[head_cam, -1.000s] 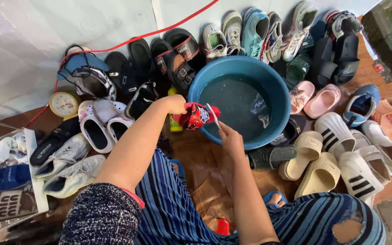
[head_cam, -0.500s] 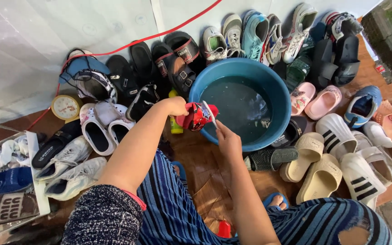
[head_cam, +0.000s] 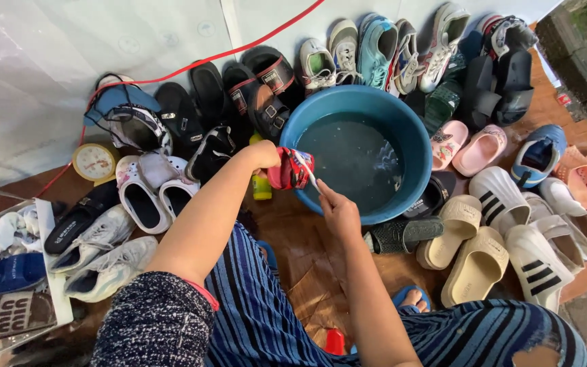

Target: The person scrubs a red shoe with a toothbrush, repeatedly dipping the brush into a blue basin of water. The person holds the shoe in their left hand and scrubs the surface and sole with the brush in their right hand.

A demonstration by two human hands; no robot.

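A person crouches over a blue basin (head_cam: 412, 146) of cloudy water, the left hand (head_cam: 265, 155) clamped on a small red shoe (head_cam: 292, 170) held at the basin's near rim. The right hand (head_cam: 338, 212) is closed around a thin brush (head_cam: 308, 173) whose head rests on the shoe. The two hands sit close together, joined only through shoe and brush.

Footwear rings the basin. Black sandals (head_cam: 266, 92) and sneakers (head_cam: 375, 51) line the far side against a pale sheet (head_cam: 56, 61), over which a red cord (head_cam: 205, 60) runs. Pink slippers (head_cam: 467, 143) lie just right of the basin, with cream slides (head_cam: 473, 261) and striped white slides (head_cam: 518, 224) nearer the viewer. A dark slipper (head_cam: 402, 234) touches the basin's near edge. To the left lie white clogs (head_cam: 147, 197), grey sneakers (head_cam: 100, 255) and a round clock (head_cam: 94, 162). A yellow bottle (head_cam: 261, 185) stands just beneath the left wrist.

All rests on a wet brown floor (head_cam: 307, 261). The person's striped blue trousers (head_cam: 259, 312) fill the foreground.
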